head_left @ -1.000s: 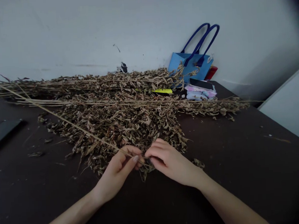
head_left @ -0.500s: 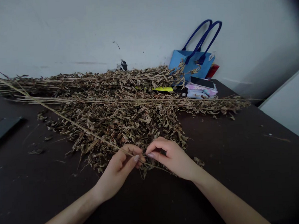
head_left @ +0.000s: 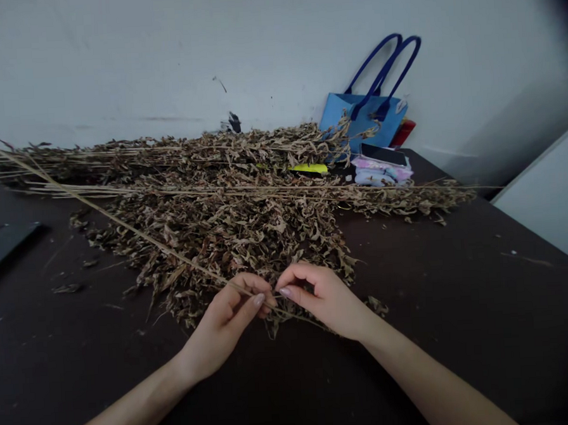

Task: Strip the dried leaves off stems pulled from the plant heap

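Note:
My left hand (head_left: 223,326) is closed, thumb against fingers, on a long, thin dried plant stem (head_left: 140,233). The stem slants from the far left edge down through the grip and passes beneath my right hand (head_left: 329,302). That hand pinches thumb and forefinger together right beside the stem, close to my left fingertips. Whatever lies in the pinch is too small to name. Just beyond both hands spreads a heap of crumpled dried leaves (head_left: 247,240), partly covered by my fingers.
Leafy dried stalks (head_left: 167,156) lie across the back of the dark table (head_left: 435,293). A blue bag (head_left: 340,111) leans against the wall. Near it are a phone (head_left: 383,154) on a pastel packet (head_left: 380,176) and a yellow item (head_left: 310,168). A dark flat object (head_left: 7,246) sits at left.
Almost nothing differs. Both hands keep their grip near the stem, and the view has shifted very slightly.

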A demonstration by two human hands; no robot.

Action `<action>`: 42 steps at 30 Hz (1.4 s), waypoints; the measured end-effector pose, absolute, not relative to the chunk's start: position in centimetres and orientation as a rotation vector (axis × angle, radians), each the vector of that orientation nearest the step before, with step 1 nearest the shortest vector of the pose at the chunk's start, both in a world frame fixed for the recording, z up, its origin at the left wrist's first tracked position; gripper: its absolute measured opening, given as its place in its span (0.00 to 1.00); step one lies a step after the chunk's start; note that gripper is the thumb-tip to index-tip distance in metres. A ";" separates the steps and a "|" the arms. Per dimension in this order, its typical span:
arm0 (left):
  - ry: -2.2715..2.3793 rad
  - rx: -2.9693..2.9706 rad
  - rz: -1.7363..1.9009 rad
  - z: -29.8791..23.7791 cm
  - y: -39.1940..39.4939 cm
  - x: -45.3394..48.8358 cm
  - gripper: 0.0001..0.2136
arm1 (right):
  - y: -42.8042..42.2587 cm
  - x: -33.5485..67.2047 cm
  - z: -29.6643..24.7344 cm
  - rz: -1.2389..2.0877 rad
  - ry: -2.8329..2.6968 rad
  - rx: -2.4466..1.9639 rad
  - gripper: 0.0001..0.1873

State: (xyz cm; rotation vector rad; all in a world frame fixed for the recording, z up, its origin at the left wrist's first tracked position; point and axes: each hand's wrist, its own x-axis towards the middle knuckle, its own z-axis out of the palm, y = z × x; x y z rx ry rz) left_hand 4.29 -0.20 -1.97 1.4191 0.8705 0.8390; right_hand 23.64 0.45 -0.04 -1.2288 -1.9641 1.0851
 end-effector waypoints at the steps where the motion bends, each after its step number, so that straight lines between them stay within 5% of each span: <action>1: 0.869 1.425 0.838 -2.0 -0.2 4.3 0.06 | 0.5 23.6 -0.1 1.088 -1.958 -1.230 0.05; 10: 0.889 1.426 0.827 -1.7 -0.4 4.3 0.06 | 0.4 23.4 -0.3 1.081 -1.936 -1.215 0.06; 42: 0.896 1.307 0.884 -2.2 0.2 4.0 0.06 | 1.3 24.9 -1.8 0.024 -2.165 -1.501 0.11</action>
